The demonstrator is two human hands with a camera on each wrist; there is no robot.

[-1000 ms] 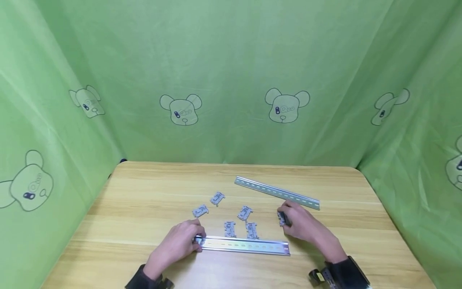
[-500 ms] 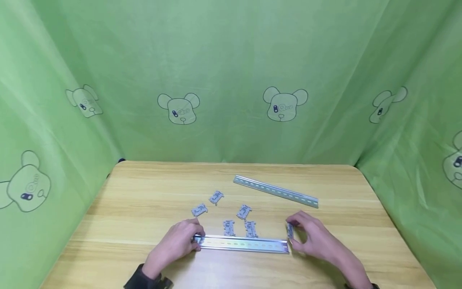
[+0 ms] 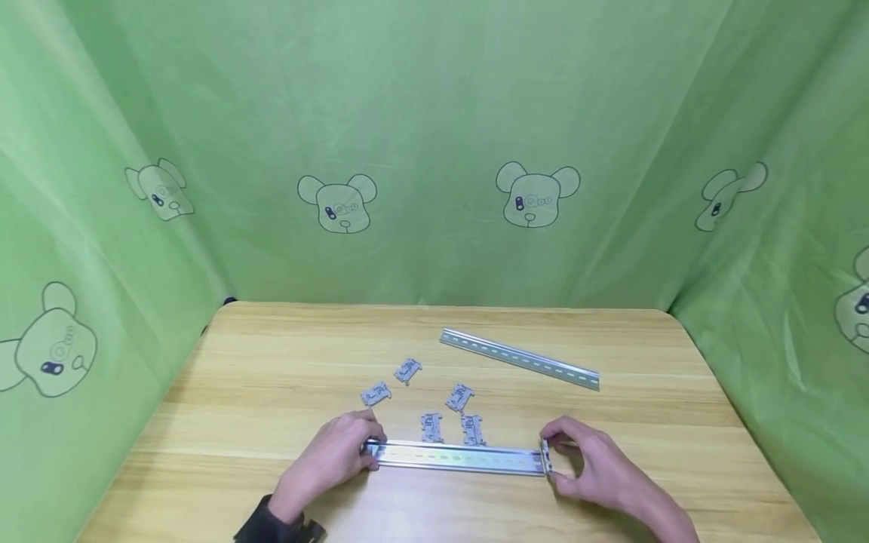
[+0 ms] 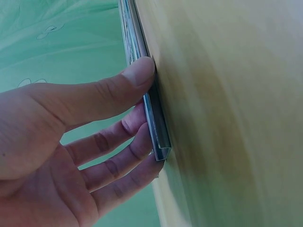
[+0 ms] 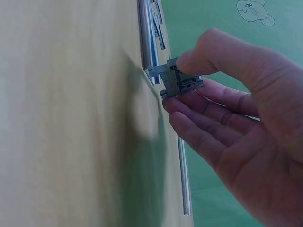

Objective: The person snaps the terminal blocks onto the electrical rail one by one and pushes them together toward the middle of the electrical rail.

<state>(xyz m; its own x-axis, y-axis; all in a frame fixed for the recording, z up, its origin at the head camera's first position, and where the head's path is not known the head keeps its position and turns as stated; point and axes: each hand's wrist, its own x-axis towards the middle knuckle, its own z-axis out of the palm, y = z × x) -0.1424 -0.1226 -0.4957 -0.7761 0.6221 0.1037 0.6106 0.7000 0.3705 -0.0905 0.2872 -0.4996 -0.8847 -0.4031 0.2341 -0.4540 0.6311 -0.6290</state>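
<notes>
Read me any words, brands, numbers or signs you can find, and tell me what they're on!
None can be read.
Bear-head drawings on the green curtain: marks inside the faces, too small and blurred to read.
Loose terminal blocks on the table: dark marks, too small to tell if they're writing.
Terminal block in the right hand: no readable lettering.
Slotted DIN rails: none readable.

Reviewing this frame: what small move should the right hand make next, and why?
Probably ease the gray module down onto the near rail: the right hand pinches it on edge at the rail's right end, while the left hand grips the opposite end.
</notes>
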